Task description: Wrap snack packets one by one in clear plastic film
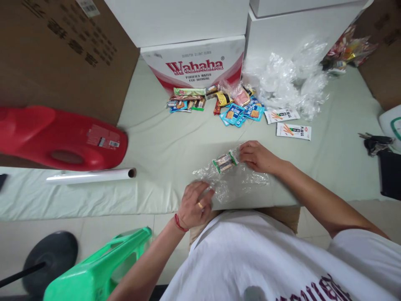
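Observation:
A small snack packet with green ends and a dark filling lies on a crumpled clear plastic bag near the table's front edge. My left hand, with a ring and a red cord at the wrist, has its bent fingers closed on the bag's near left edge. Just right of the packet, my right hand has its fingers curled down on the plastic beside the packet's end. Its fingertips are partly hidden, and I cannot tell whether they touch the packet.
Behind lie assorted snack bars, blue snack packets, white snack packets and a heap of clear plastic bags. A water carton stands behind them. At left are a red jug, a white roll and a green stool.

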Motion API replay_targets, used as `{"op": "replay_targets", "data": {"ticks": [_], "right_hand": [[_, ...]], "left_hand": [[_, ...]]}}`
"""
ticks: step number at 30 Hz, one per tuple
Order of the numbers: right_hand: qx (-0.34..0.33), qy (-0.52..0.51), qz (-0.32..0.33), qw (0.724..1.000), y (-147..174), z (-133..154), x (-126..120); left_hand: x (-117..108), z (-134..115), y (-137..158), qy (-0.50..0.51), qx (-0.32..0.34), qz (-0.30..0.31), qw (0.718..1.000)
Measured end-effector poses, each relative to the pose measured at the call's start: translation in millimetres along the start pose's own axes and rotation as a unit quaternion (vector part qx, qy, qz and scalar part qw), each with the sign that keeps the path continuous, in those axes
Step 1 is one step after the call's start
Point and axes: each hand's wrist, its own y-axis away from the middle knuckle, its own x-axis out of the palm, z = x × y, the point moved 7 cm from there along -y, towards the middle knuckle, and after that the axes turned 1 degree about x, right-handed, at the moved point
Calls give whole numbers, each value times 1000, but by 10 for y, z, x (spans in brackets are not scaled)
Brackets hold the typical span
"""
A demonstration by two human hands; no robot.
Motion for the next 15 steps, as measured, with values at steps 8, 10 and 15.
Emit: {"op": "replay_targets", "data": {"ticks": [8, 10, 15], "right_hand": [[25, -32, 1, 999, 111, 22, 5], [21, -47, 8, 999, 136, 21, 5], [4, -85, 10, 996, 150, -11, -5]], "left_hand": [[223, -153, -109, -6, 6, 55, 998], [151, -139, -98, 24, -8, 25, 999], [-4, -40, -105, 121, -78, 3, 990]]}}
